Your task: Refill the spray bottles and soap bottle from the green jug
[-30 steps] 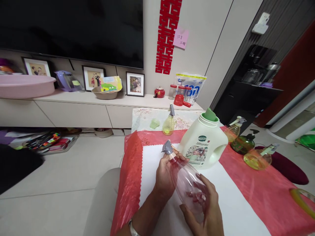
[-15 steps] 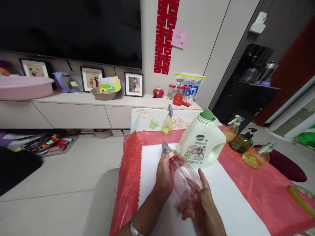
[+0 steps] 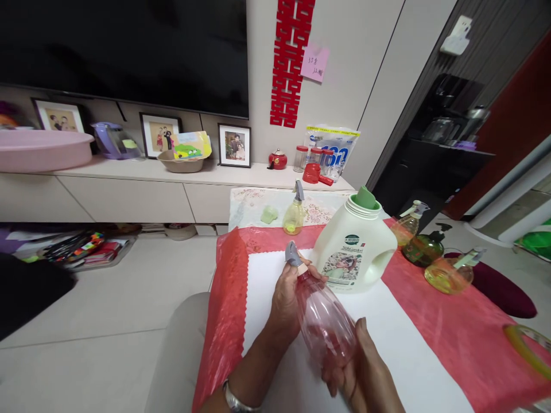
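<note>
A clear pink spray bottle [image 3: 325,318] with a grey trigger head lies tilted between my hands, its nozzle pointing up and away to the left. My left hand [image 3: 286,298] is closed around the bottle's neck, just below the trigger. Around the lower end curls my right hand [image 3: 365,367], with the thumb along the side and fingers underneath. Just beyond the bottle stands a large pale green detergent jug [image 3: 355,246], a green piece set in its mouth. Below my hands is a white sheet [image 3: 267,287] on the red table cover.
A yellow spray bottle [image 3: 294,217] and a pale green lump [image 3: 269,214] sit at the table's far side. Several bottles, including a dark green pump bottle [image 3: 424,249], stand on the right. A tape roll [image 3: 527,350] lies at the right edge.
My right hand has shifted slightly down and to the right on the bottle's lower end, its thumb lower than before. My left hand keeps its hold at the neck.
</note>
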A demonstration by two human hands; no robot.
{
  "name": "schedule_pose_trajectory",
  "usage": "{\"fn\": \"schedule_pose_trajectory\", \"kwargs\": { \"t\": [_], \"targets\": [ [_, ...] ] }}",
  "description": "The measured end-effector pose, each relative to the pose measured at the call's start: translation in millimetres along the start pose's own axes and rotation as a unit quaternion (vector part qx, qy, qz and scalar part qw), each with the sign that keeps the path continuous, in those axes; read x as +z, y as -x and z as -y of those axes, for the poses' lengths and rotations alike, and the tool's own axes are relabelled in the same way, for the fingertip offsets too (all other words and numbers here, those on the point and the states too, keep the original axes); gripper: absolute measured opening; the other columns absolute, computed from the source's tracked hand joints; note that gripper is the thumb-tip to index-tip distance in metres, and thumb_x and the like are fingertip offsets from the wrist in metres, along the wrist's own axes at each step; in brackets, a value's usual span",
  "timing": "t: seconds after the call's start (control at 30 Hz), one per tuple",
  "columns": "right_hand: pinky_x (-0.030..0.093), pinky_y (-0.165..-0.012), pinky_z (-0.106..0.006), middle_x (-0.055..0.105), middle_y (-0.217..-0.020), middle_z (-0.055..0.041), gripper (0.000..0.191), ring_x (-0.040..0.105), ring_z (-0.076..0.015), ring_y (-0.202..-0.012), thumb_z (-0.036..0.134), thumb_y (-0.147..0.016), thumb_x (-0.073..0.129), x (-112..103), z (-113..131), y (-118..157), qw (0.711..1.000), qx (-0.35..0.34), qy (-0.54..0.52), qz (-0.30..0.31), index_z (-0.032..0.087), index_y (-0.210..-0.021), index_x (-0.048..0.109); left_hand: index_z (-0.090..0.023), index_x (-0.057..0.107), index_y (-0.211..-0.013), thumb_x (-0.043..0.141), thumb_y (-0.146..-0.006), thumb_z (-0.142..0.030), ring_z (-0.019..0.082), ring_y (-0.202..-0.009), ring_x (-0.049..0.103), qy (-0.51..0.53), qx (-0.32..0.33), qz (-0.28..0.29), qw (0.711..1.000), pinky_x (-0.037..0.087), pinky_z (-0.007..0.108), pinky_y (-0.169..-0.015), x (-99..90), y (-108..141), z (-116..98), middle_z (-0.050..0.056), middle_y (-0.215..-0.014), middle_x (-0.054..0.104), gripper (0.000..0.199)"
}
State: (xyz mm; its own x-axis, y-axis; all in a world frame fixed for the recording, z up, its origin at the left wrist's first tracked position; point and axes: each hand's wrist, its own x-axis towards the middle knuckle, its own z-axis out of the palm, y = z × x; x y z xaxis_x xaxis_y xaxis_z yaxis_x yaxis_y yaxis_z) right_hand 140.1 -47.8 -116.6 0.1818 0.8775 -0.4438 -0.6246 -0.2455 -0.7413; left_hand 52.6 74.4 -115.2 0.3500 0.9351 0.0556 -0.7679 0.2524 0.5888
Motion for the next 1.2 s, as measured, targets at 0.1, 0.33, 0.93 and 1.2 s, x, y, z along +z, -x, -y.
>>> {"fn": "schedule_pose_trajectory", "kwargs": {
  "t": [0.1,0.33,0.93,1.2],
  "targets": [
    [0.053,-0.054,-0.031,0.043,-0.142,-0.0133,0.100,0.065,-0.0173,-0.069,0.066,-0.078,0.068,1.7,-10.6,0.9,0.942,-0.237,0.228,-0.067,0.038,-0.155,0.010,-0.018,0.060,-0.093,0.057,-0.087,-0.038,0.020,-0.080,0.068,-0.011,0.013,-0.066,0.998,0.053,0.034,-0.079,-3.5,-3.0,1.7,0.002,-0.081,0.065,0.021],
    [0.050,-0.063,-0.028,0.055,-0.129,-0.0116,0.078,0.059,-0.0148,-0.071,0.059,-0.088,0.055,-4.3,-12.2,-2.5,0.870,-0.294,0.379,-0.112,0.023,-0.152,0.029,-0.017,0.063,-0.093,0.054,-0.089,-0.040,0.019,-0.080,0.066,-0.033,0.008,-0.007,0.999,0.052,0.034,-0.082,2.1,3.5,3.0,0.005,-0.082,0.068,0.024],
    [0.029,-0.040,-0.016,0.064,-0.104,-0.0094,0.093,0.041,-0.0035,-0.042,0.069,-0.081,0.062,-0.7,-6.5,-1.6,0.989,-0.104,0.107,-0.004,0.027,-0.152,0.019,-0.015,0.064,-0.087,0.064,-0.084,-0.036,0.018,-0.080,0.068,0.035,-0.013,-0.037,0.999,0.053,0.033,-0.086,2.6,-1.4,-1.8,0.004,-0.078,0.070,0.021],
    [0.036,-0.045,-0.018,0.065,-0.100,-0.0088,0.087,0.051,-0.0076,-0.050,0.068,-0.081,0.064,-1.6,1.7,-4.5,0.995,-0.067,0.061,0.032,0.025,-0.149,0.030,-0.016,0.066,-0.092,0.063,-0.086,-0.040,0.019,-0.082,0.070,-0.034,0.024,-0.061,0.997,0.053,0.034,-0.084,-1.5,-4.0,-7.1,0.007,-0.087,0.073,0.025]
  ]
}}
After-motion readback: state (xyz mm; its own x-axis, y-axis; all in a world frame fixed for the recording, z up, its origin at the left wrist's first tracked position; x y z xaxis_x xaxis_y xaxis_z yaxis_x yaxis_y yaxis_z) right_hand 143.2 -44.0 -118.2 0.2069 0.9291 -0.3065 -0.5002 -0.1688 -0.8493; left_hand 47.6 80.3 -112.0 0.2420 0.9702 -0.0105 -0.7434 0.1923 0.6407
